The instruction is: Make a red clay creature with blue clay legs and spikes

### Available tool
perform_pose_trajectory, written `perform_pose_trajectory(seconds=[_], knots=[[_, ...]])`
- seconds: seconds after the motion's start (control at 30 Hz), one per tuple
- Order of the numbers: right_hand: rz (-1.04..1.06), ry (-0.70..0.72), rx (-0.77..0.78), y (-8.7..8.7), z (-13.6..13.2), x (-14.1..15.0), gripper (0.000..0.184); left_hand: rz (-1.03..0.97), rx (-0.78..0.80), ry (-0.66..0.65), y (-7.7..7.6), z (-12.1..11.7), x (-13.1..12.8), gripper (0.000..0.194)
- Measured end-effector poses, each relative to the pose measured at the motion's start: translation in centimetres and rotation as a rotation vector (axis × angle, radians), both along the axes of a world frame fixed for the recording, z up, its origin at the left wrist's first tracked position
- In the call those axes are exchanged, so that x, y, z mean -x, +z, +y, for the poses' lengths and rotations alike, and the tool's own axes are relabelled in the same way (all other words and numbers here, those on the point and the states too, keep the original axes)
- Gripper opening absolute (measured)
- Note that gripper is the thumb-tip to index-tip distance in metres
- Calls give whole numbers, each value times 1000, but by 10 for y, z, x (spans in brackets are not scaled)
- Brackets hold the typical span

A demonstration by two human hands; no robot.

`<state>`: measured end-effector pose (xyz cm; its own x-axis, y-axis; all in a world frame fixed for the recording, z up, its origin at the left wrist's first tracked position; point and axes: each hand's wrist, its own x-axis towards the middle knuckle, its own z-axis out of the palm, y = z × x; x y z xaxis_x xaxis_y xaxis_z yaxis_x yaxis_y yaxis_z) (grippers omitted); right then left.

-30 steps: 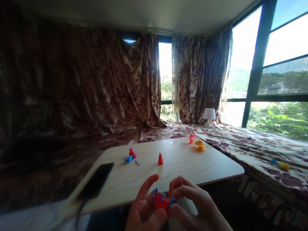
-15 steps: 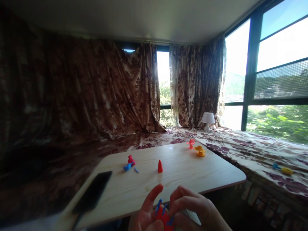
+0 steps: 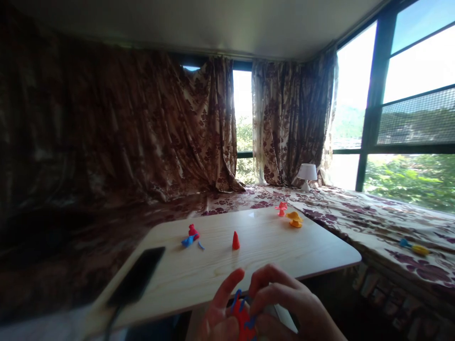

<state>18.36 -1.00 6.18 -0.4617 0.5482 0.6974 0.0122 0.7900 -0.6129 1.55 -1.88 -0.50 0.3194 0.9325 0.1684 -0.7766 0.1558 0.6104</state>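
Near the bottom of the view, just off the table's front edge, my left hand (image 3: 221, 312) is closed on a red clay piece (image 3: 243, 318) with blue strips on it. Its index finger sticks up, clear of the clay. My right hand (image 3: 284, 303) pinches at the piece from the other side, its thumb and fingers on the blue strips. The fingers hide part of the clay's shape. Beyond my hands, a red clay cone (image 3: 236, 240) stands upright on the table (image 3: 209, 279).
On the table's left lie a blue clay lump (image 3: 187, 241), a crimson clay piece (image 3: 193, 231) and a dark phone (image 3: 137, 276) with a cable. Pink (image 3: 282, 209) and yellow clay figures (image 3: 295, 219) stand far right. A blue-and-yellow piece (image 3: 420, 249) and a white lamp (image 3: 307, 175) rest on patterned fabric.
My right fingers have shifted slightly on the blue strips, and the red clay piece has turned a little. The whole view has tilted slightly. The things on the table have stayed put.
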Motion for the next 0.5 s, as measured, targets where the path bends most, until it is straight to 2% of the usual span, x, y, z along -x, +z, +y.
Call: perform_pose_trajectory(seconds=[0.13, 0.3, 0.5], knots=[[103, -165, 40, -3, -1, 1, 11, -79, -9, 67, 9, -5, -4, 46], [8, -68, 125, 0, -6, 6, 11, -153, 5, 119, 20, -17, -6, 42], [38, -46, 162, 0, -7, 9, 13, -143, 29, 100, 21, -22, -6, 38]])
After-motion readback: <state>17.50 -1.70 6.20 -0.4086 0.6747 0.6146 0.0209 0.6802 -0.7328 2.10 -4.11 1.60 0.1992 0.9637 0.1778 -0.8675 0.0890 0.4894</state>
